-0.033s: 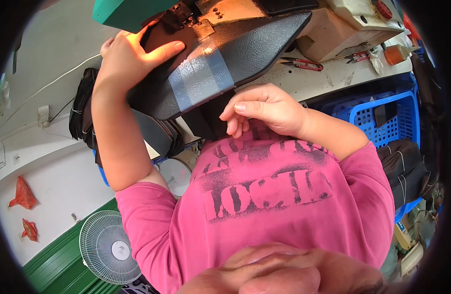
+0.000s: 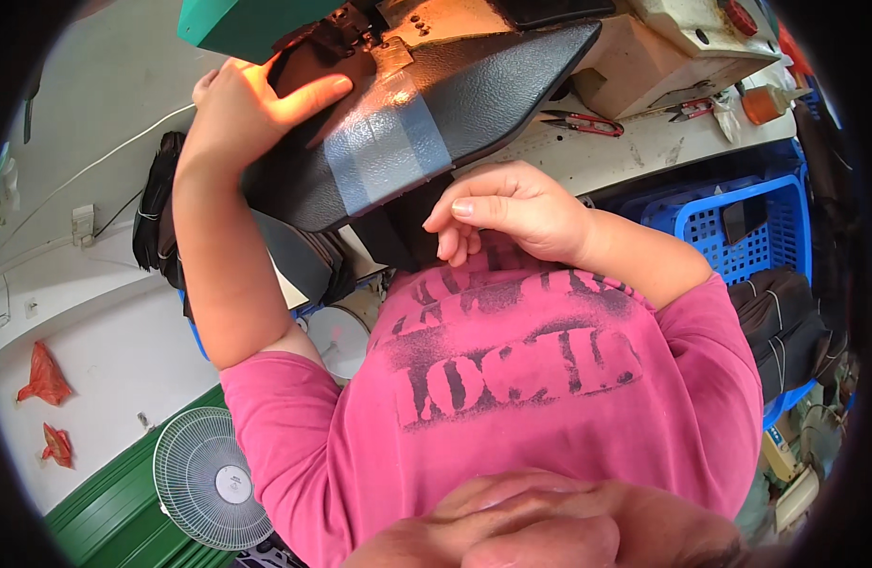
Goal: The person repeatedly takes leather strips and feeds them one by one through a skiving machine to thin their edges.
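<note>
Under the teal head of a sewing machine [image 2: 256, 26], my left hand [image 2: 242, 114] lies spread over a dark, thin, flat piece [image 2: 320, 68], thumb stretched out on its surface. The other fingers of that hand are partly hidden beyond it, by the machine. Warm lamp light falls on this spot. A black, leather-textured padded board [image 2: 498, 90] lies in front of the machine, with strips of bluish clear tape [image 2: 389, 142] across it. My right hand [image 2: 512, 210] hovers at the board's near edge, loosely closed, thumb against the curled fingers, nothing visible in it.
Red-handled snips [image 2: 585, 123] and an orange bottle [image 2: 765, 104] lie on the white tabletop at right. A blue basket [image 2: 687, 222] stands below, near bundled dark pieces [image 2: 777, 327]. More dark pieces [image 2: 160, 204] hang at left. A fan [image 2: 195, 473] stands lower left.
My left hand has shifted very slightly to the left and away from me over the dark piece. My right hand and the padded board are unmoved.
</note>
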A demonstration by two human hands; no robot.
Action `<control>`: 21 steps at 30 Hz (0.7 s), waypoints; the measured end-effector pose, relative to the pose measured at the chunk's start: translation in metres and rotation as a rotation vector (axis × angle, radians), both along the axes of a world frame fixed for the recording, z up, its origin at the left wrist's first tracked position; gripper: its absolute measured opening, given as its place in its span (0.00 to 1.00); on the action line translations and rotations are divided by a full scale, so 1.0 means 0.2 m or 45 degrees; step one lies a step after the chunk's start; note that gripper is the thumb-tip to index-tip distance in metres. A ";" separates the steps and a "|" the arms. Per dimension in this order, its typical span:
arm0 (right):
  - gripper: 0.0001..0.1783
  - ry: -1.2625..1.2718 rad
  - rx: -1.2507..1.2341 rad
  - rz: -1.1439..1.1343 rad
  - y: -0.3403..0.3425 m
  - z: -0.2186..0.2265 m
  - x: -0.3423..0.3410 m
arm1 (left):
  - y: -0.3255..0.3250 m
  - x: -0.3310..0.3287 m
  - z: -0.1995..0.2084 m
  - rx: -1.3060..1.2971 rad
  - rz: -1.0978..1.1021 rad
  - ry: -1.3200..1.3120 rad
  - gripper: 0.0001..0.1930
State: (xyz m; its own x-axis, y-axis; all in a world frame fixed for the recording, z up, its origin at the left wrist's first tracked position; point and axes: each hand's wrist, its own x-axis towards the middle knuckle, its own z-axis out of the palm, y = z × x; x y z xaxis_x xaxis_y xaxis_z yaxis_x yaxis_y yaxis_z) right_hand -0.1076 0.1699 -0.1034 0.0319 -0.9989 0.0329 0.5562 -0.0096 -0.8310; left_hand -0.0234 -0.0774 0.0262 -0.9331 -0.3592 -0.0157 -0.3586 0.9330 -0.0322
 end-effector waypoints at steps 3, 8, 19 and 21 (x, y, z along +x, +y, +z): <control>0.17 0.009 0.010 0.006 0.00 0.00 0.01 | -0.22 -0.01 -0.10 0.140 -0.116 0.265 0.34; 0.16 0.025 0.082 0.024 0.00 0.02 0.02 | -0.43 -0.03 -0.15 0.438 0.113 0.434 0.29; 0.20 -0.027 0.089 0.097 -0.09 0.08 0.18 | 0.09 0.48 -0.12 0.150 -0.421 0.394 0.34; 0.21 0.034 0.046 0.146 -0.15 0.13 0.23 | 0.35 0.63 -0.11 -0.031 -0.402 0.425 0.34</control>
